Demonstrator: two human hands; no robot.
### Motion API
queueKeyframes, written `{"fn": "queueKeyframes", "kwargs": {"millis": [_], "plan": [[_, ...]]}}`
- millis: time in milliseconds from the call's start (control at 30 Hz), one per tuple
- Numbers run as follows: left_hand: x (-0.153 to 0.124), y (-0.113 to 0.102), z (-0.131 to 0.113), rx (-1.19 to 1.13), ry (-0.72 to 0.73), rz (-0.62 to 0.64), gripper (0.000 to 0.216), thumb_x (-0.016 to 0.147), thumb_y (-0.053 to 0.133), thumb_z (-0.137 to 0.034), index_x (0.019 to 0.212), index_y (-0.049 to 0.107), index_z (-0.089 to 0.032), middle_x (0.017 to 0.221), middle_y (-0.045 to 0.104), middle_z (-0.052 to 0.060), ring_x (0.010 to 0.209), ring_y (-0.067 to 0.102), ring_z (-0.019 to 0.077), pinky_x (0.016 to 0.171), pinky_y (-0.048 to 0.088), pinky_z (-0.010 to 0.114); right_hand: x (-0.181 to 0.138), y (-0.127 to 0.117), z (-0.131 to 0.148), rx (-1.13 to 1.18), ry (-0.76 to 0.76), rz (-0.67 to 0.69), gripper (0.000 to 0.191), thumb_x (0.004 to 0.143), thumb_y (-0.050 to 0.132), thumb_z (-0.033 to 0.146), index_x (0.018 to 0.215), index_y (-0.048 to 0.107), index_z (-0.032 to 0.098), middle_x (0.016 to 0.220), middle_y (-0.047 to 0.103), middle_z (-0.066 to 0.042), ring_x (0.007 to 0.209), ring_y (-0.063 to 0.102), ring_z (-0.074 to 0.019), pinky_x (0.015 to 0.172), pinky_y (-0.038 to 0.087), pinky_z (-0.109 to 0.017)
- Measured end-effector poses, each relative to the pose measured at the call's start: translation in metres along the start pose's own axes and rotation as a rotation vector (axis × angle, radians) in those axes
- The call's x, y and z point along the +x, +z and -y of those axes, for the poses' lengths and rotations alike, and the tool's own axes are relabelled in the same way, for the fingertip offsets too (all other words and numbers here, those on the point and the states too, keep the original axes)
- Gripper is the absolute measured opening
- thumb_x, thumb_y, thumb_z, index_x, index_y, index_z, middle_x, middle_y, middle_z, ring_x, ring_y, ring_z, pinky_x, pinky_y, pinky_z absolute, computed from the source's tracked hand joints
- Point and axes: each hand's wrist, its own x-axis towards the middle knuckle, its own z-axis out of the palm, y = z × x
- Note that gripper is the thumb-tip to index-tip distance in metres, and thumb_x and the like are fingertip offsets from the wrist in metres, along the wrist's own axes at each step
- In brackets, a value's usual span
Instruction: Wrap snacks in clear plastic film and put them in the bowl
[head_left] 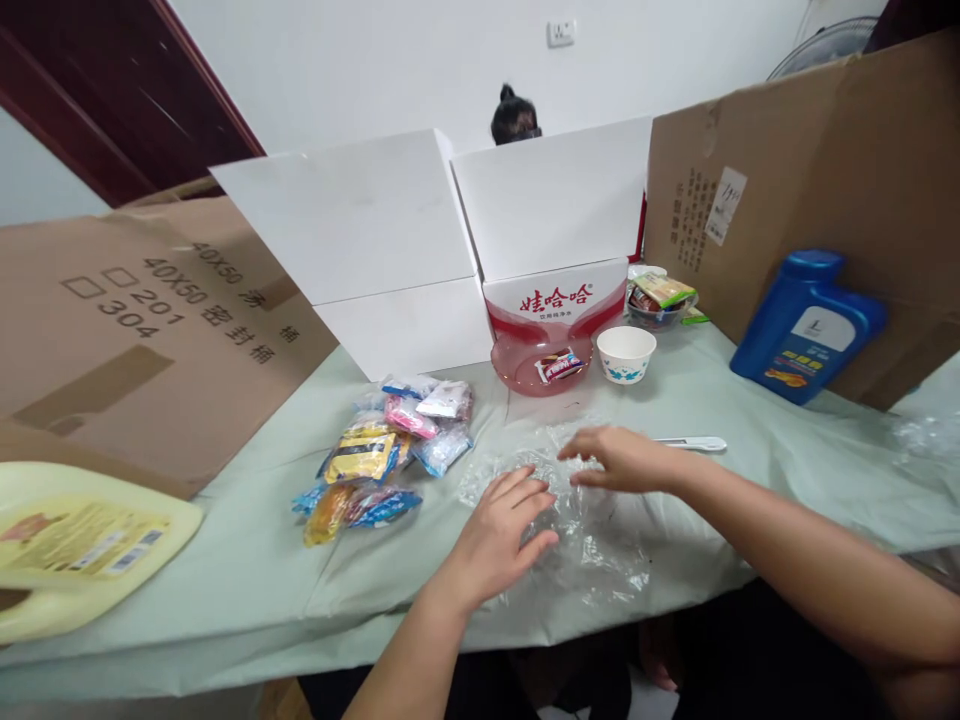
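My left hand (504,535) is over a crumpled clear plastic bag (600,560), fingers stretched out and thumb apart. Across from it, my right hand (615,460) hovers at the bag's far right side with its fingers spread. Neither hand is gripping anything that I can see; whether the fingertips touch the plastic I cannot tell. A pile of wrapped snack packets (364,450) lies left of the bag. Behind the bag, a clear pinkish bowl (517,380) holds one or two wrapped snacks (559,367). A white paper cup (626,355) with a blue pattern stands beside the bowl.
A white utility knife (697,443) lies near my right wrist. White boxes (375,240) and brown cartons (810,200) wall in the table. A blue jug (810,330) stands right, a yellow bottle (82,550) left. A filled plastic tub (660,300) sits behind; a person's head (515,118) shows beyond.
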Motion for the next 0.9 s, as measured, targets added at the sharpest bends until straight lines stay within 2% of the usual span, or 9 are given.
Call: {"fn": "queueKeyframes", "kwargs": {"millis": [67,167,267,400,500,567,667,767,900], "plan": [[-0.004,0.003,-0.001,0.048,-0.067,0.098,0.051,0.077,0.072,-0.046,0.124,0.061,-0.031,0.136,0.057,0.008,0.135,0.042,0.0342,0.108,0.037,0.053,-0.019,0.012,-0.003,-0.084,0.024,0.105,0.036,0.083,0.066,0.038,0.115,0.067,0.022,0.109,0.068,-0.009,0.094,0.066,-0.0241,0.081,0.049,-0.034],[-0.015,0.001,0.014,0.197,-0.354,0.140,0.077,0.060,0.081,-0.057,0.129,0.058,-0.029,0.142,0.050,0.014,0.130,0.045,0.0430,0.101,0.040,0.057,-0.036,0.014,-0.018,-0.205,0.162,0.092,0.038,0.081,0.069,0.042,0.113,0.068,0.021,0.107,0.064,-0.011,0.091,0.066,-0.0268,0.078,0.050,-0.035],[-0.023,-0.009,0.030,0.339,-0.576,0.104,0.074,0.060,0.083,-0.050,0.126,0.061,-0.025,0.137,0.054,0.018,0.121,0.051,0.0436,0.097,0.043,0.055,-0.044,0.007,-0.033,-0.302,0.261,0.022,0.039,0.082,0.068,0.041,0.113,0.067,0.018,0.105,0.062,-0.014,0.093,0.064,-0.0297,0.080,0.051,-0.040],[-0.017,-0.011,0.024,0.275,-0.378,0.057,0.053,0.067,0.080,-0.029,0.118,0.065,-0.028,0.132,0.058,0.010,0.123,0.049,0.0348,0.099,0.042,0.049,-0.049,0.009,-0.037,-0.249,0.095,-0.147,0.037,0.087,0.063,0.039,0.118,0.065,0.019,0.114,0.062,-0.015,0.109,0.056,-0.0303,0.094,0.047,-0.045],[-0.005,-0.003,0.008,0.161,-0.205,0.056,0.049,0.072,0.074,-0.020,0.120,0.063,-0.028,0.114,0.066,0.007,0.113,0.055,0.0287,0.101,0.040,0.047,-0.047,0.022,-0.033,-0.161,-0.032,-0.159,0.042,0.084,0.066,0.040,0.121,0.064,0.021,0.120,0.061,-0.013,0.115,0.053,-0.0292,0.098,0.045,-0.046],[-0.001,-0.002,-0.003,0.088,-0.162,0.137,0.038,0.076,0.069,-0.017,0.113,0.066,-0.027,0.092,0.069,0.004,0.095,0.061,0.0247,0.096,0.042,0.044,-0.044,0.031,-0.032,-0.147,-0.057,-0.088,0.056,0.076,0.074,0.042,0.125,0.062,0.020,0.129,0.058,-0.015,0.125,0.047,-0.0325,0.104,0.039,-0.050],[-0.003,-0.007,-0.016,-0.093,-0.078,0.373,0.016,0.079,0.070,-0.026,0.095,0.073,-0.028,0.073,0.066,-0.001,0.073,0.062,0.0188,0.081,0.047,0.034,-0.039,0.040,-0.034,-0.138,-0.060,0.042,0.090,0.062,0.080,0.053,0.140,0.050,0.018,0.147,0.043,-0.018,0.140,0.027,-0.0399,0.111,0.025,-0.059],[-0.005,-0.011,-0.023,-0.241,-0.022,0.439,0.024,0.078,0.072,-0.043,0.098,0.073,-0.029,0.090,0.070,0.001,0.087,0.064,0.0201,0.085,0.048,0.031,-0.038,0.044,-0.036,-0.137,-0.057,0.140,0.113,0.052,0.081,0.061,0.148,0.039,0.018,0.155,0.029,-0.020,0.143,0.014,-0.0450,0.112,0.014,-0.063],[-0.005,0.001,-0.002,0.021,-0.300,0.148,0.039,0.089,0.057,-0.041,0.125,0.063,-0.028,0.141,0.051,0.010,0.133,0.042,0.0326,0.107,0.036,0.048,-0.039,0.047,-0.037,-0.180,-0.008,0.173,0.123,0.046,0.082,0.064,0.150,0.034,0.018,0.157,0.021,-0.021,0.143,0.003,-0.0493,0.111,0.006,-0.066]]}}
